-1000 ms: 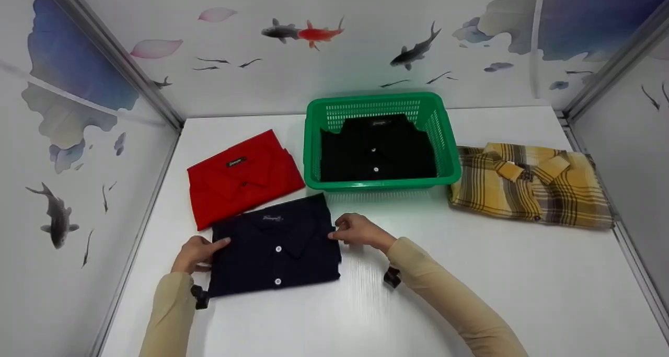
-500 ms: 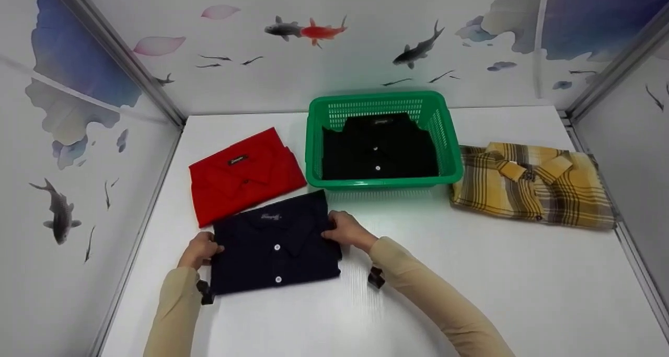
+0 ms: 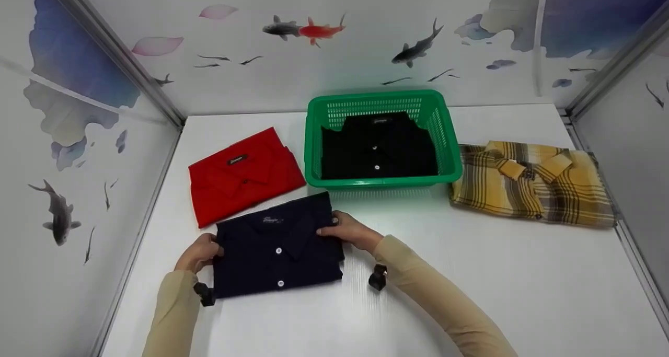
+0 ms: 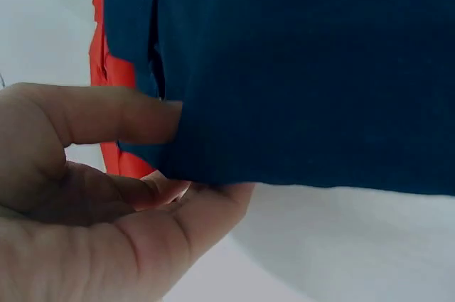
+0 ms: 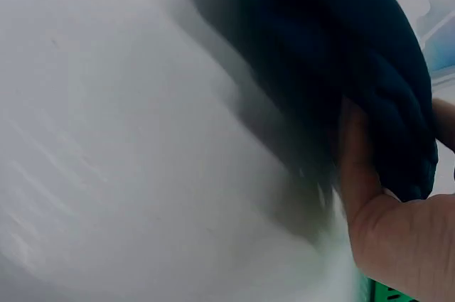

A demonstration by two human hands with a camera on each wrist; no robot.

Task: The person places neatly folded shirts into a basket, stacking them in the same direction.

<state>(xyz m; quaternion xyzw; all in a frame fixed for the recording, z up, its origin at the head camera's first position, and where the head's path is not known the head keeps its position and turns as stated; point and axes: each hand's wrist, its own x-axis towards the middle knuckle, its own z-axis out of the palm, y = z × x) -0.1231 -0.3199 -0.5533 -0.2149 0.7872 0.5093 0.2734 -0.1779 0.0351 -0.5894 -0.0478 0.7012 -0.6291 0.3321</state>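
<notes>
A folded navy shirt (image 3: 261, 268) with two white buttons spans the space between both hands in the head view. My left hand (image 3: 200, 252) grips its left edge; the left wrist view shows fingers (image 4: 213, 213) curled under the cloth. At the opposite edge, my right hand (image 3: 351, 230) pinches the folded layers, thumb on top. In the right wrist view the thick navy folds (image 5: 387, 103) sit between thumb and fingers, and a shadow falls on the white surface beside them.
A green basket (image 3: 384, 182) holding a folded black shirt (image 3: 347, 156) stands at the back. A folded red shirt (image 3: 235, 189) lies just behind the navy one. A yellow plaid shirt (image 3: 528, 184) lies right of the basket. Printed walls enclose the white table (image 3: 418, 315).
My right hand has moved left onto the navy shirt's edge and taken hold. My left thumb has drawn back to the left edge, where that hand grips. The shirt has shifted slightly right.
</notes>
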